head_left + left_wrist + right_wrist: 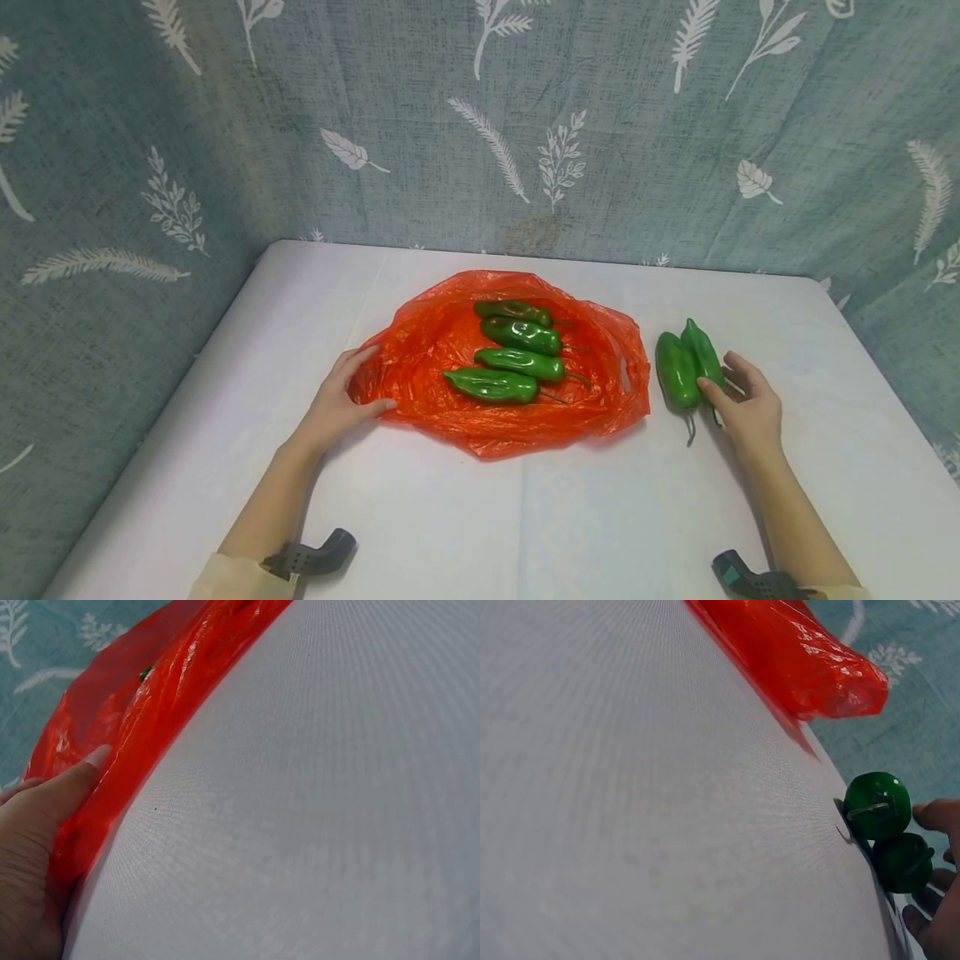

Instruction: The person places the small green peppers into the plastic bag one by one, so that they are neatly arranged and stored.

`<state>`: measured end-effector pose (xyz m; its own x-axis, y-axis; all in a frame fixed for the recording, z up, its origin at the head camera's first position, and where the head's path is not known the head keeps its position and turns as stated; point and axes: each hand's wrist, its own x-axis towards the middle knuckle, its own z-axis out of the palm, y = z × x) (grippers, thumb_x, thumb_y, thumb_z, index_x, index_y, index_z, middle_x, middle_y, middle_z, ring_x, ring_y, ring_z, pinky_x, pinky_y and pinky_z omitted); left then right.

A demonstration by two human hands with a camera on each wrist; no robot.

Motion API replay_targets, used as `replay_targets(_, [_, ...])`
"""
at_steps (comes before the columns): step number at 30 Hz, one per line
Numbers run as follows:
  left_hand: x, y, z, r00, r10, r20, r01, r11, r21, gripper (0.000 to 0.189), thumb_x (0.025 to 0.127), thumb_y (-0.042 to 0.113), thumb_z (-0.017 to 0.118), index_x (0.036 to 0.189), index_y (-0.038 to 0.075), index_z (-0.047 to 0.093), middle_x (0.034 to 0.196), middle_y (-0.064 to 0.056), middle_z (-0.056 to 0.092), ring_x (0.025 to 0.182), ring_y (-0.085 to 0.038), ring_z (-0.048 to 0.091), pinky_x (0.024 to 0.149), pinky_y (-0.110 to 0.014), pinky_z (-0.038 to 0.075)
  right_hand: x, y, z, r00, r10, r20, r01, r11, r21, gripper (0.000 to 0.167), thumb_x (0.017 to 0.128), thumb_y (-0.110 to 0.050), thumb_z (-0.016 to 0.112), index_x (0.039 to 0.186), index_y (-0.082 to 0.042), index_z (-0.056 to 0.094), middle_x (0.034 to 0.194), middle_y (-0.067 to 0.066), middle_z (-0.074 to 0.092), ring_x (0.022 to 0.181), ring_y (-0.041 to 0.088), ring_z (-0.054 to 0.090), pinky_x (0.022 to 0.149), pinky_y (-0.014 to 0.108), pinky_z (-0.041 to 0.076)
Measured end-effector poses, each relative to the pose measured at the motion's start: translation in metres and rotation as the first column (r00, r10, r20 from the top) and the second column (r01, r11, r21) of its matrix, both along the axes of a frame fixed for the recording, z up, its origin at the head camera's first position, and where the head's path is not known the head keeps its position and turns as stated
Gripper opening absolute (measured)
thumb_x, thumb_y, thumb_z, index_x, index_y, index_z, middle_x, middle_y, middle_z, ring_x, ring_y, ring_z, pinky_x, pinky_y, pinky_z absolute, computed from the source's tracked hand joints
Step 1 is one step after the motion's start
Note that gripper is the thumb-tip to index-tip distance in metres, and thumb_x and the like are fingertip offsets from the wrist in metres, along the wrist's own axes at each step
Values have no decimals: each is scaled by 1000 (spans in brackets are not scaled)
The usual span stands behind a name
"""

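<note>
A crumpled red plastic bag lies spread on the white table, mouth up, with several green peppers in a stack of rows inside it. My left hand rests at the bag's left end, thumb and fingers spread wide; the left wrist view shows the thumb against the red plastic. To the right of the bag, two green peppers lie side by side with stems toward me. Beside them is my right hand, its thumb over the right-hand pepper and its loosely bent fingers at that pepper's far side.
White cloth covers the table. A teal fabric backdrop with white leaf prints stands behind and along both sides. Dark wrist devices sit on both forearms.
</note>
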<state>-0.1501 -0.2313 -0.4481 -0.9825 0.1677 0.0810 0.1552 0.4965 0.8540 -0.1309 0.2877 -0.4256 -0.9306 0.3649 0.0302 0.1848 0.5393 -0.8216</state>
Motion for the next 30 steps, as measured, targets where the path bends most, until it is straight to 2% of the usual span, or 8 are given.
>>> replay_targets(3, [0,0,0,1000,-5,-6,6,1000,7,80,77,23,78,144,14,36,138,-10,38,129,-30,38,98,-53,44,-1,1,-3,1000,11,17,-11,1000,13,68,93,-33,59,148,-8,28,150,18,33,134,39,37,107,43,35])
replay_targets(7, [1,1,1,1000,-10,-3,10,1000,17,80,77,21,78,145,15,36,139,-10,38,130,-30,37,99,-53,43,0,3,-5,999,5,37,-6,1000,22,67,94,-31,57,148,-6,27,150,19,31,136,39,32,109,49,32])
replay_targets(12, [1,0,0,1000,-14,-8,14,1000,8,80,77,22,78,145,14,36,139,-10,38,129,-31,38,97,-53,44,1,5,-6,999,4,48,-5,1000,27,67,94,-30,57,148,-3,26,151,22,29,140,39,25,112,50,25])
replay_targets(17, [-1,0,-1,1000,-9,-19,9,1000,-1,80,77,24,79,144,14,36,138,-11,39,128,-31,39,95,-53,46,1,7,-7,999,5,51,-9,997,78,71,92,-33,60,147,-3,26,150,23,29,139,42,24,111,53,24])
replay_targets(23, [0,0,-2,1000,0,3,0,1000,6,81,76,24,79,144,16,37,139,-10,38,128,-31,38,95,-52,46,0,9,-10,999,0,35,-5,991,137,71,92,-32,61,148,-4,27,150,23,29,138,44,25,111,56,24])
replay_targets(30, [0,0,-2,1000,-3,-4,3,1000,3,80,76,23,79,144,16,37,140,-10,38,129,-31,38,97,-53,45,1,11,-14,998,-55,-5,55,992,111,65,94,-32,58,147,-7,30,149,20,31,138,40,27,112,51,24])
